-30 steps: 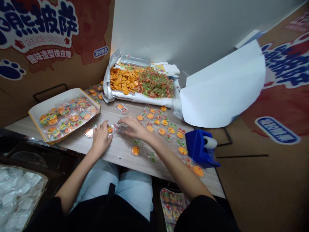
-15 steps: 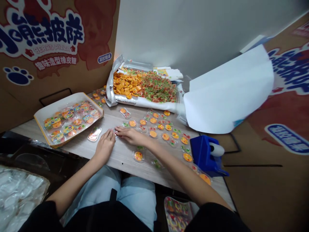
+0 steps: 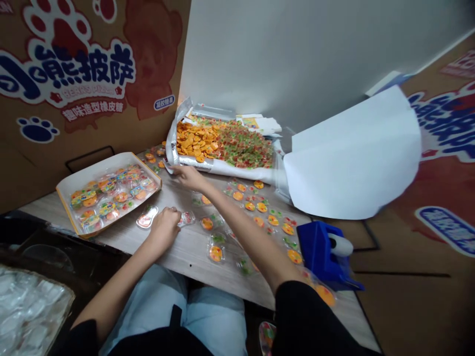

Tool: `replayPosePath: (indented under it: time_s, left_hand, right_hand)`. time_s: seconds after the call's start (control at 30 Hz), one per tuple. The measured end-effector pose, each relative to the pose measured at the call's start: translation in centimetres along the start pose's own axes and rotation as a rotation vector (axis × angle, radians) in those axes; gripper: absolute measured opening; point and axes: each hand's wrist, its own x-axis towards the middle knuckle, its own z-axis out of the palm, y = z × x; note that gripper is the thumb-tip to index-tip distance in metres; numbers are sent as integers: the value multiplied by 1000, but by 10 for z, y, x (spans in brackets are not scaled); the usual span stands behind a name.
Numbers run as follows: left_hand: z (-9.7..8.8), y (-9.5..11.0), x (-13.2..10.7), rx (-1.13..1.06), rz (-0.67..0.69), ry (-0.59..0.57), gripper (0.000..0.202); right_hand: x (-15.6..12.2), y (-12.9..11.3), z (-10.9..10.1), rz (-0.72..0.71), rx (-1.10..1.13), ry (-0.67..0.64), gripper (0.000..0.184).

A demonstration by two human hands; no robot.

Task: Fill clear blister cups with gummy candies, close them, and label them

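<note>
My left hand (image 3: 166,226) is closed on the table, its fingertips on the end of a clear plastic candy pack (image 3: 186,218) with red pieces in it. Left of that hand lies another clear pack (image 3: 147,216), pale inside. My right hand (image 3: 188,177) reaches across to the near left corner of the silver-lined bag (image 3: 237,169). Its fingers look pinched around a small pale edge, which could be the bag's corner or a separate piece. Orange discs (image 3: 195,141) and red-green gummies (image 3: 245,146) are heaped in the bag.
An open box (image 3: 67,190) of filled packs stands at left. Several candy packs (image 3: 216,253) are spread over the right half of the table. A blue tape dispenser (image 3: 315,247) stands at the right edge. Large cartons (image 3: 122,131) flank the table; clear plastic shells (image 3: 33,306) are lower left.
My right hand has left my left hand's side and moved away to the bag's corner. The pack by my left hand now shows. The view has tilted up slightly.
</note>
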Motion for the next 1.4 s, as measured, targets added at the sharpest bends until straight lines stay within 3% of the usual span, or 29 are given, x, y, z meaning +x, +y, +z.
replayPosePath:
  time_s: [0.1, 0.2, 0.3, 0.47, 0.57, 0.67, 0.77, 0.83, 0.9, 1.0, 1.1, 1.2, 1.3, 1.4]
  left_hand:
    - [9, 8, -12, 16, -10, 30, 31]
    - [22, 13, -24, 58, -9, 70, 36]
    - [33, 16, -33, 74, -12, 138, 33]
    - [45, 19, -38, -13, -56, 216, 24]
    - [46, 14, -41, -85, -28, 227, 20]
    - [18, -1, -41, -150, 44, 272, 26]
    - [-45, -24, -19, -36, 7, 443, 26]
    - [-91, -42, 14, 58, -68, 560, 30]
    - [-126, -61, 56, 109, -158, 601, 34]
    - [-149, -87, 108, 102, -220, 494, 41]
    - [-143, -98, 112, 86, -162, 497, 48]
    - [-116, -90, 65, 125, -11, 590, 44]
    - [-72, -78, 3, 173, 119, 549, 33]
    - [-18, -79, -34, 160, 252, 393, 35]
  right_hand:
    - [48, -2, 23, -12, -108, -50, 65]
    - [58, -3, 39, -70, -186, -94, 53]
    - [32, -1, 40, -108, -199, -85, 36]
    - [-35, 0, 32, -142, -134, -64, 3]
    - [-63, -4, 32, -101, -94, -40, 12]
    - [-74, -9, 34, 13, -133, 51, 16]
    - [-69, -17, 36, 148, -196, 77, 10]
    - [-60, -23, 37, 189, -188, 60, 11]
    - [-50, -30, 38, 211, -162, 43, 16]
    - [-35, -38, 37, 239, -140, 32, 16]
    - [-27, -42, 35, 248, -126, 42, 18]
    - [-21, -42, 27, 266, -106, 64, 17]
    - [-5, -41, 10, 317, -90, 127, 12]
    - [23, -51, -18, 334, -29, 272, 18]
